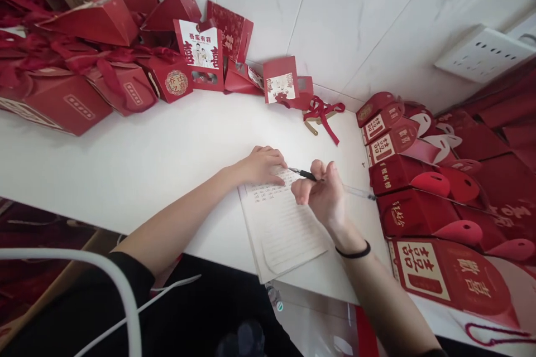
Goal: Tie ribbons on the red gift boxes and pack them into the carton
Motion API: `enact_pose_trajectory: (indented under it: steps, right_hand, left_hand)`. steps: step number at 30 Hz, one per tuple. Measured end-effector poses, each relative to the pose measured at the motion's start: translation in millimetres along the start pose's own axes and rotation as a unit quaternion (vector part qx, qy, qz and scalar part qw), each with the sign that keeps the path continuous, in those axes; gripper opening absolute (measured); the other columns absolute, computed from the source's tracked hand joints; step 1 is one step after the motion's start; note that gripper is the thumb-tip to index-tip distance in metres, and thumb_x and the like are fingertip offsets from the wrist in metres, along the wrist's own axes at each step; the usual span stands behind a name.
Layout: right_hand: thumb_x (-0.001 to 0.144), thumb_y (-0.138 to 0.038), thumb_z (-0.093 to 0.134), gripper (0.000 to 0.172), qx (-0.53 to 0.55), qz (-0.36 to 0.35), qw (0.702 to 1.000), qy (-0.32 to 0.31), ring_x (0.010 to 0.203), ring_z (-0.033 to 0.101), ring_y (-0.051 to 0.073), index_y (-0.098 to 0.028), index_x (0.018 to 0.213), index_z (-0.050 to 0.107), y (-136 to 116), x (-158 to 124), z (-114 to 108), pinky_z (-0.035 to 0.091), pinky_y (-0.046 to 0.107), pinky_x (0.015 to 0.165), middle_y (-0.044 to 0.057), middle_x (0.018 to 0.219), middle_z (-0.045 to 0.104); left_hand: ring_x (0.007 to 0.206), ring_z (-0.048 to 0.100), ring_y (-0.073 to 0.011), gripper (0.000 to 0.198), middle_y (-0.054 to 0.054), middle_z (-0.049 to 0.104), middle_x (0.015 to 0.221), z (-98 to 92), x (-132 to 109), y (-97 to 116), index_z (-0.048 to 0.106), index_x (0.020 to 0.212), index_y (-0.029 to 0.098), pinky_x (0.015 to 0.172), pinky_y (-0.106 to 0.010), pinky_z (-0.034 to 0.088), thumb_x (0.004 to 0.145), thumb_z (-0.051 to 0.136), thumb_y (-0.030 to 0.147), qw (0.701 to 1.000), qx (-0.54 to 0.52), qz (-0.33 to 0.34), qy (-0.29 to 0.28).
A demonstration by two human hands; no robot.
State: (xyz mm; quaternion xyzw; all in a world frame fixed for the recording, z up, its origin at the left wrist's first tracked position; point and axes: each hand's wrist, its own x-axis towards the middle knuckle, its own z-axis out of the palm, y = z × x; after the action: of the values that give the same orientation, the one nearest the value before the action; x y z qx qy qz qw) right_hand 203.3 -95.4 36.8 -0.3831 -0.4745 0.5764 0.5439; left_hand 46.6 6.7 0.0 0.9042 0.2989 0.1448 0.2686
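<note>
A lined notebook [293, 234] lies at a slant on the white table, with rows of small handwriting on its upper part. My left hand [263, 165] rests on the top of the page, palm down with fingers loosely apart, covering some of the writing. Above the page's right side, my right hand [324, 195] is raised, palm turned upward. Between its curled fingers is a pen [307, 175] with a black grip and clear barrel. The pen's tip points left, close to the left hand's fingers.
Red gift boxes [176, 78] line the wall at the back left. More red boxes [419, 212] stand in a row on the right. A red ribbon [322, 114] lies near the wall, below a white power socket [481, 54]. A white cable [125, 290] curves at lower left.
</note>
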Motion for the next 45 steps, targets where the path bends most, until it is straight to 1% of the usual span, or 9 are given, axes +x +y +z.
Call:
enact_pose_trajectory:
  steps: [3,5,9,13,17,22,34,41,45]
  right_hand:
    - [0.085,-0.072,0.034,0.052,-0.008,0.035,0.999,0.024,0.056,0.052,0.016,-0.022,0.079,0.05,25.1,-0.6,1.1,0.043,0.028,0.055,0.001,0.061,0.059]
    - [0.084,-0.069,0.041,0.052,-0.057,0.052,0.996,0.043,0.057,0.051,0.015,-0.02,0.077,0.054,34.6,-3.1,-0.3,0.04,0.026,0.051,0.002,0.065,0.058]
    - [0.08,-0.042,0.066,0.03,-0.203,0.019,0.974,0.094,0.053,0.044,0.01,-0.019,0.068,0.05,35.6,-4.5,-3.3,0.036,0.022,0.05,-0.003,0.06,0.051]
    - [0.081,-0.034,0.065,0.026,-0.271,-0.007,0.953,0.135,0.057,0.048,0.011,-0.019,0.068,0.048,31.3,-1.3,-6.0,0.039,0.022,0.053,-0.003,0.062,0.053]
    - [0.082,-0.03,0.061,0.034,-0.3,0.022,0.948,0.106,0.048,0.038,0.009,-0.019,0.058,0.04,31.2,-1.1,-5.6,0.031,0.021,0.046,-0.005,0.052,0.045]
    - [0.081,-0.022,0.055,0.037,-0.342,0.018,0.935,0.095,0.045,0.028,0.008,-0.019,0.055,0.029,32.5,-2.5,-3.1,0.024,0.022,0.044,-0.007,0.048,0.034]
    - [0.078,-0.017,0.053,0.034,-0.398,-0.018,0.914,0.074,0.047,0.025,0.008,-0.019,0.054,0.028,31.0,-1.4,-3.2,0.022,0.021,0.043,-0.006,0.049,0.029]
    - [0.079,-0.02,0.053,0.035,-0.391,0.009,0.916,0.089,0.047,0.028,0.008,-0.019,0.054,0.029,31.2,-2.4,-2.9,0.024,0.022,0.045,-0.006,0.049,0.032]
    - [0.079,-0.017,0.052,0.035,-0.402,-0.021,0.911,0.085,0.047,0.024,0.008,-0.019,0.055,0.027,30.9,-2.0,-1.8,0.022,0.022,0.044,-0.006,0.049,0.028]
  left_hand:
    - [0.107,0.049,-0.0208,0.031,-0.001,0.062,0.109,-2.4,3.4,-4.2,0.064,0.097,0.024,0.092,-0.034,0.028,0.073,0.067,0.042,1.0,0.0,0.02,-0.002]
    - [0.108,0.049,-0.0211,0.032,-0.002,0.062,0.111,-2.2,5.8,-5.7,0.064,0.098,0.023,0.093,-0.034,0.028,0.073,0.067,0.042,1.0,-0.001,0.024,-0.001]
    - [0.113,0.047,-0.0215,0.034,-0.002,0.06,0.115,-1.5,7.8,-6.2,0.064,0.099,0.023,0.095,-0.035,0.027,0.074,0.066,0.046,1.0,-0.012,0.026,-0.004]
    - [0.115,0.046,-0.0225,0.035,-0.002,0.059,0.118,-2.1,7.9,-6.1,0.064,0.099,0.023,0.097,-0.036,0.025,0.075,0.063,0.049,0.999,-0.02,0.027,-0.009]
    - [0.116,0.045,-0.0237,0.036,-0.003,0.059,0.118,-2.1,8.3,-6.6,0.064,0.099,0.023,0.098,-0.037,0.025,0.074,0.063,0.05,0.999,-0.028,0.022,-0.008]
    - [0.116,0.044,-0.024,0.036,-0.002,0.059,0.118,-1.5,9.4,-6.5,0.064,0.1,0.024,0.098,-0.037,0.024,0.072,0.065,0.048,0.999,-0.029,0.019,-0.009]
    - [0.116,0.041,-0.0261,0.035,-0.001,0.058,0.117,-0.5,9.8,-6.4,0.064,0.1,0.026,0.097,-0.039,0.023,0.073,0.063,0.048,0.999,-0.037,0.012,-0.009]
    - [0.117,0.041,-0.0279,0.036,-0.001,0.059,0.116,0.0,10.5,-6.0,0.065,0.098,0.026,0.098,-0.04,0.022,0.071,0.064,0.05,0.999,-0.046,0.008,-0.008]
    - [0.117,0.041,-0.027,0.036,0.0,0.059,0.116,0.1,10.4,-6.0,0.065,0.098,0.026,0.099,-0.039,0.022,0.071,0.064,0.05,0.999,-0.047,0.008,-0.006]
